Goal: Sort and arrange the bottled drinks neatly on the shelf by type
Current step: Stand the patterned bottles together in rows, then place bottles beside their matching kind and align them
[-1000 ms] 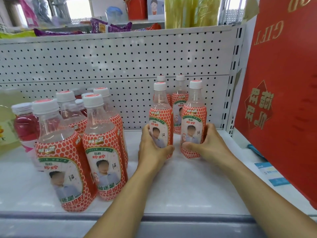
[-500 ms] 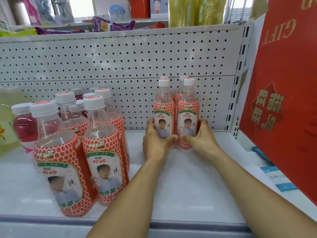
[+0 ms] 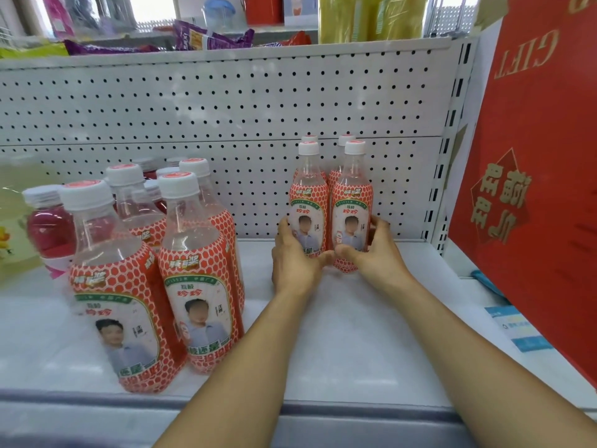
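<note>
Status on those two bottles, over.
Left hand grips left front bottle, right hand grips right front bottle. Both upright, side by side, two bottles behind. Matching cluster stands apart, left.

Rear bottles (image 3: 309, 139), 2: only caps showed behind the front pair.
Left front bottle (image 3: 308, 202), right front bottle (image 3: 352, 202): lower labels covered by the hands, left hand (image 3: 295, 257) and right hand (image 3: 374, 250).
Yellow bottle (image 3: 9, 221): blurred, cut by left edge.
Red gift box (image 3: 533, 156): cut by top and right edges.
Shelf tag (image 3: 517, 331): print too small to read.
</note>
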`<state>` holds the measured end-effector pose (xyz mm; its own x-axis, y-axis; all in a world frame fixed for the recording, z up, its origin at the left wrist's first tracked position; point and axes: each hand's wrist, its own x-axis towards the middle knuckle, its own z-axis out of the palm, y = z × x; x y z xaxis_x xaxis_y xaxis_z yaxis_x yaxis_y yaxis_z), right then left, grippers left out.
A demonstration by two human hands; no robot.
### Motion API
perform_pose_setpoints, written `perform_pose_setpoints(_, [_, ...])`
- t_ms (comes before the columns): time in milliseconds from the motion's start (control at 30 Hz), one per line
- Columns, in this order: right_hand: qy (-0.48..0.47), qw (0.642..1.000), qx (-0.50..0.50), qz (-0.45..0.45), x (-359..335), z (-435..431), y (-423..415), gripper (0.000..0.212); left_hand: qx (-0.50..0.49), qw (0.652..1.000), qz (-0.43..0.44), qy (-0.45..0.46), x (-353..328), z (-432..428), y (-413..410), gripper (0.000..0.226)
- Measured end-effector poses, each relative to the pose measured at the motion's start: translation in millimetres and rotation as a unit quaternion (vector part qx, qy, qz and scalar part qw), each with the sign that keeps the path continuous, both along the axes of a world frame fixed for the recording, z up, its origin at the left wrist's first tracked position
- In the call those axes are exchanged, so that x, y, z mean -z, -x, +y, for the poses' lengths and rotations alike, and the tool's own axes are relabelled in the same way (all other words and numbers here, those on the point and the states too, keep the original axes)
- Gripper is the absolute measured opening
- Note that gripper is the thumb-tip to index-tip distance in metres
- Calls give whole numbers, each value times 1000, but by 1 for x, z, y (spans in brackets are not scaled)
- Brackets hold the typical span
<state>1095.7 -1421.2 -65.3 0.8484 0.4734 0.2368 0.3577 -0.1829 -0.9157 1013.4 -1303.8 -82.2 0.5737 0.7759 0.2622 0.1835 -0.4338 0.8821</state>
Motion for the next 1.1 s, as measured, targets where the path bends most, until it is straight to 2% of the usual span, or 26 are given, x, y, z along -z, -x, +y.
perform_pose_setpoints(100, [23,998,25,-47,-10,-9,14,87,10,996,60,-65,-12,-17,17,105])
perform_pose_setpoints(167, [1,995,46,-92,-19,-18,30,76,24,992,76,-101,-20,-33,35,99])
perform_pose_setpoints(267, [-90,988,36,-124,-25,-30,57,52,78,985,57,-140,-22,-60,77,84])
perform_pose_setpoints(400, [-168,981,-32,-92,-26,-30,100,33,141,942,31,-302,-6,-80,151,58])
perform_pose_setpoints(467, [-179,979,-78,-65,-23,-25,122,32,124,916,8,-382,4,-73,181,44])
perform_pose_setpoints(567, [-139,979,-148,-33,-12,-13,151,39,20,898,-55,-437,8,-54,215,29])
perform_pose_setpoints(633, [-101,976,-192,-29,-7,-3,168,49,-82,896,-94,-427,6,-42,232,35])
perform_pose_setpoints(700, [-72,973,-217,-34,-4,6,183,57,-165,903,-117,-379,4,-32,245,48])
perform_pose_setpoints(767, [-61,973,-217,-43,-1,16,195,65,-197,922,-120,-309,3,-24,252,62])
perform_pose_setpoints(867, [-45,981,-182,-50,7,27,203,74,-147,969,-116,-164,3,-15,257,77])
perform_pose_setpoints(967, [-22,986,-158,-57,11,32,205,71,-98,990,-84,-58,-1,-2,258,71])
perform_pose_setpoints(1100, [-1,987,-137,-83,10,32,204,66,-98,992,-7,-82,-5,10,260,55])
